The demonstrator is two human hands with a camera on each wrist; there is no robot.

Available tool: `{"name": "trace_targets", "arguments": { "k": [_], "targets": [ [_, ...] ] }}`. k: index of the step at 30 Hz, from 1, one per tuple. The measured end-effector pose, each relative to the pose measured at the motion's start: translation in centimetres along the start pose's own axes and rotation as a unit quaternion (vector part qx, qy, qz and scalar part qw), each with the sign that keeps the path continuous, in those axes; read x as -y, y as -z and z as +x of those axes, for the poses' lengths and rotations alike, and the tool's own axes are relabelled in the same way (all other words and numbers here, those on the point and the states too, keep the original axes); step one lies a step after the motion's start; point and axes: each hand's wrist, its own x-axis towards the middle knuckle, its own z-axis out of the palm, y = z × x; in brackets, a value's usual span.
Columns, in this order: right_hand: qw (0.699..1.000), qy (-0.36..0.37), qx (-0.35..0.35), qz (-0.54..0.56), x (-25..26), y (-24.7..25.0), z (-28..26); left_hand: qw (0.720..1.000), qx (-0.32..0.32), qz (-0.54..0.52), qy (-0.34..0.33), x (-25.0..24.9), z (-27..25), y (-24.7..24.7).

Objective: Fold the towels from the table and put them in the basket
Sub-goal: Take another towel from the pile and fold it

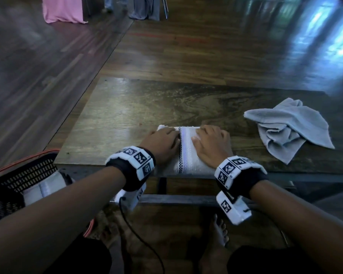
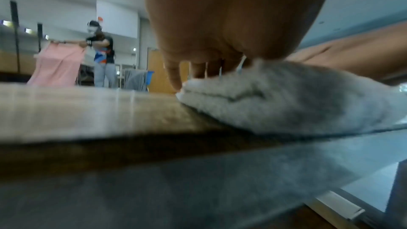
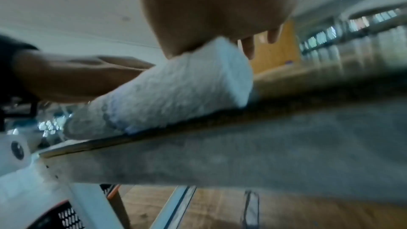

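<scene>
A folded white towel (image 1: 186,153) with a dotted stripe lies at the near edge of the wooden table (image 1: 127,115). Both my hands rest on top of it. My left hand (image 1: 162,142) presses its left part, and the fingers (image 2: 174,77) reach down over the far edge of the white towel (image 2: 286,97). My right hand (image 1: 212,143) presses the right part, palm on the white towel (image 3: 176,90), fingers (image 3: 249,48) hanging past its far end. A crumpled grey towel (image 1: 289,127) lies at the table's right. The black basket (image 1: 28,173) at lower left holds a folded white towel (image 1: 44,191).
The basket stands on the floor left of the table's near corner, partly behind my left forearm. My bare feet and a black cable (image 1: 139,238) are under the table. Far behind, a person (image 2: 103,55) holds a pink cloth (image 2: 57,65).
</scene>
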Motion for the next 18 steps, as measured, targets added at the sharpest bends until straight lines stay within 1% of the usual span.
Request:
{"name": "trace_targets", "arguments": {
  "k": [2,3,7,10,12,14,15,18],
  "targets": [
    [0.998,-0.038,0.031,0.049,0.1,-1.2,-1.1,0.999,0.031,-0.026,0.027,-0.3,-0.4,-1.5],
    [0.996,-0.051,0.048,0.062,0.0,-1.7,-1.4,0.998,0.034,-0.029,0.035,-0.4,-0.5,-2.1],
    [0.985,-0.079,0.103,0.111,-0.6,-2.7,-0.7,0.998,0.002,-0.051,0.043,0.2,-0.1,-3.5],
    [0.982,-0.086,0.121,0.116,-1.2,-2.8,-0.3,0.997,0.003,-0.048,0.054,1.1,0.0,-3.4],
    [0.979,-0.117,0.121,0.118,-1.8,-2.6,-0.3,0.995,0.019,-0.057,0.083,1.9,-0.2,-3.0],
    [0.975,-0.156,0.094,0.123,-2.7,-2.3,-0.7,0.993,0.023,-0.052,0.102,2.4,-0.9,-2.4],
    [0.974,-0.175,0.064,0.129,-3.1,-2.0,-1.0,0.994,0.009,-0.039,0.102,2.5,-1.2,-2.1],
    [0.962,-0.221,-0.038,0.158,-4.1,-0.7,-1.4,0.991,-0.068,-0.016,0.111,2.6,-1.9,-1.3]
  ]
}}
